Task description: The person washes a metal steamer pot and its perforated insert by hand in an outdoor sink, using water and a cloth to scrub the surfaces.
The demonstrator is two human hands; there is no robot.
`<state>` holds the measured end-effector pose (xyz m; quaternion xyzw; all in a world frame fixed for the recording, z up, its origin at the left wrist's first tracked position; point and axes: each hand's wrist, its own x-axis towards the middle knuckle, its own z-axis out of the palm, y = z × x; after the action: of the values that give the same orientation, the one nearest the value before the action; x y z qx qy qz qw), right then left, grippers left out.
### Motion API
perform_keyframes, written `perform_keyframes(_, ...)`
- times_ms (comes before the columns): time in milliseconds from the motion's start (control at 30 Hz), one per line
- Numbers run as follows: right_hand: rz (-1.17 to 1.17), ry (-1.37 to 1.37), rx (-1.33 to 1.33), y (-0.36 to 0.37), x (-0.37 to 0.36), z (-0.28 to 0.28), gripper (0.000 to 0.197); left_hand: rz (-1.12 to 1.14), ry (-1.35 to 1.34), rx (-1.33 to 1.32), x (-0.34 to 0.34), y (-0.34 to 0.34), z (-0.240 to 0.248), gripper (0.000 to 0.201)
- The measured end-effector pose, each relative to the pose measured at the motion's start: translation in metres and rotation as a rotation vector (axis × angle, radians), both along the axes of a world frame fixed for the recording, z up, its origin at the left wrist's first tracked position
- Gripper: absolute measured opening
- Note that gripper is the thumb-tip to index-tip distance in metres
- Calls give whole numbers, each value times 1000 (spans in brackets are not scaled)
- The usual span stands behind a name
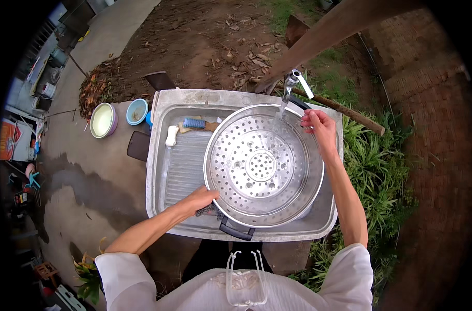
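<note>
A round metal steamer pan (241,192) with a perforated bottom and black side handles rests tilted over a grey washing sink (168,98). Water runs from the metal tap (290,85) into its far right part. My left hand (202,198) is closed on the near left rim, thumb on top, other fingers mostly hidden. Below that hand lies a dark mesh-like scrubber (210,210); whether the fingers touch it I cannot tell. My right hand (321,124) is closed at the far right rim, by the black handle (300,102).
On the sink's ribbed left side lie a blue-bristled brush (194,123) and a white bar-like piece (171,136). A pale bucket (103,120) and a blue basin (137,111) stand on the ground to the left. A wooden post (319,41) rises behind the tap; green plants (373,181) grow at right.
</note>
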<state>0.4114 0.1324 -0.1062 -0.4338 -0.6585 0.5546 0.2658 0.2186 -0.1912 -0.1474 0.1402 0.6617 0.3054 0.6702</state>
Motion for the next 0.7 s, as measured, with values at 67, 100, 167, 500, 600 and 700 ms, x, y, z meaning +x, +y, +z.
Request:
perform_keyframes(67,-113,-103,431,-1,7,-12,25,-19,12,-55,-18,-4,16,20)
perform_keyframes(100,-113,-101,426,3,15,-19,25,-48,14,-90,-28,-4,25,21)
perform_keyframes(167,-157,-167,458,12,33,-36,26,-69,2,-105,-42,0,33,21)
perform_keyframes(500,-159,280,329,4,-10,65,38,-17,44,-226,-60,0,57,20)
perform_keyframes(600,1,-55,717,-2,-23,96,36,30,-25,-281,-59,-3,63,21)
perform_keyframes(700,52,-309,898,-13,-44,110,34,126,103,-220,-42,-20,58,28)
